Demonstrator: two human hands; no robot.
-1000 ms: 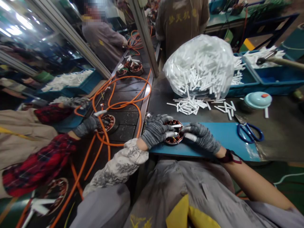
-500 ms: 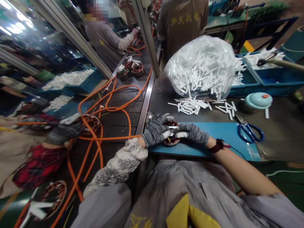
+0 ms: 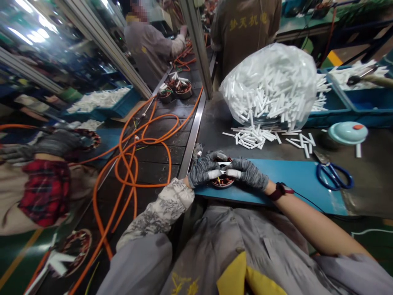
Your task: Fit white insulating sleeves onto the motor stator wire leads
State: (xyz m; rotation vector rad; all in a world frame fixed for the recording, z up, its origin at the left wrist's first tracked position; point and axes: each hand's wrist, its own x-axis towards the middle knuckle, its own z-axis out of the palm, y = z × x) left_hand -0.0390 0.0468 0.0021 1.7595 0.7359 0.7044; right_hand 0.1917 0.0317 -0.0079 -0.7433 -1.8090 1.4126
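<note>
A round stator with copper windings (image 3: 222, 182) lies on the blue board (image 3: 294, 176) in front of me. My left hand (image 3: 203, 170), in a grey glove with white fingertips, curls over the stator's left side. From the right, my right hand (image 3: 247, 173), gloved alike, reaches over its other side. Both sets of fingertips meet above the stator's middle, closed around something small that I cannot make out. White tubes show between the fingers.
Blue scissors (image 3: 333, 175) lie at the right. Behind are loose white tubes (image 3: 253, 137), a bag of tubes (image 3: 272, 88), blue bins (image 3: 337, 98) and a round container (image 3: 348, 133). Orange hoses (image 3: 168, 164) cross the left conveyor. A co-worker's gloved hand (image 3: 58, 143) holds another stator.
My left hand's fingers have drawn in toward my right hand's fingertips. The co-worker's hand and stator at the left have moved up and left, off the conveyor.
</note>
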